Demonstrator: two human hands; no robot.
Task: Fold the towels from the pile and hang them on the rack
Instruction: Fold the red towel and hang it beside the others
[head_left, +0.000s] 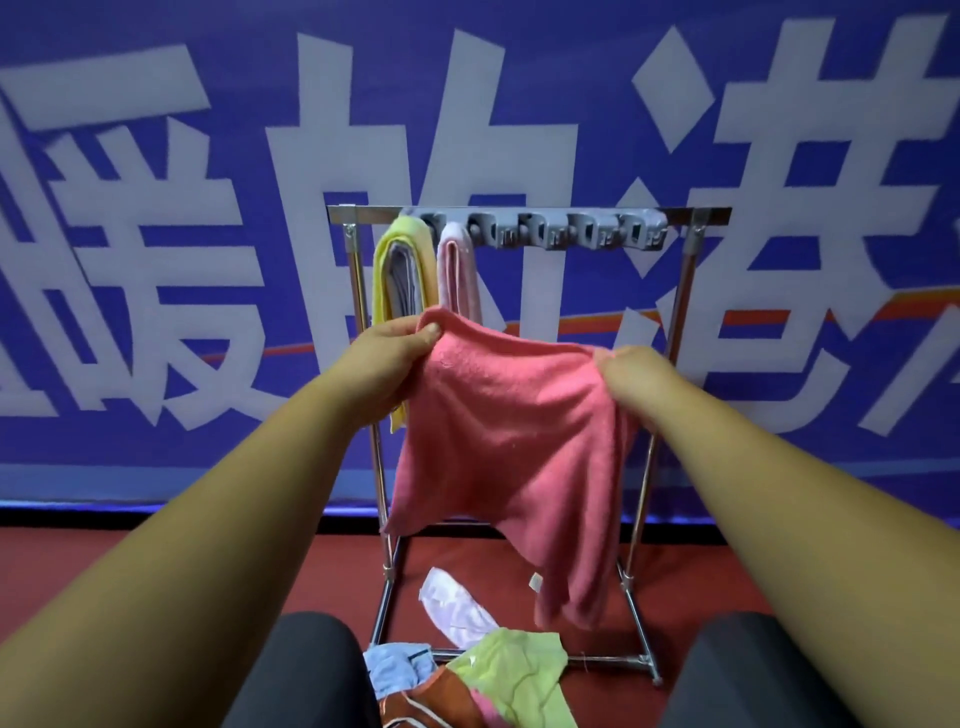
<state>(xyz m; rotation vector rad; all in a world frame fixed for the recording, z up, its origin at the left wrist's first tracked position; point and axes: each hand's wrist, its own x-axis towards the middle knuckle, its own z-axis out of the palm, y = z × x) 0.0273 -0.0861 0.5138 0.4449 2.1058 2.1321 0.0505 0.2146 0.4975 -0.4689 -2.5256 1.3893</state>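
Left hand (392, 349): grip pinching the pink towel's (511, 441) top left corner
Right hand (636, 371): grip pinching its top right corner
Pink towel: held spread before the rack (691, 214)
Rack: yellow towel (402, 270), pale pink towel (457, 270) hanging
Pile (467, 670): on the floor below

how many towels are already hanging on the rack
2: a yellow towel at the left end of the rack, wrapped around a grey layer, and a pale pink towel beside it. The held pink towel may hide more.
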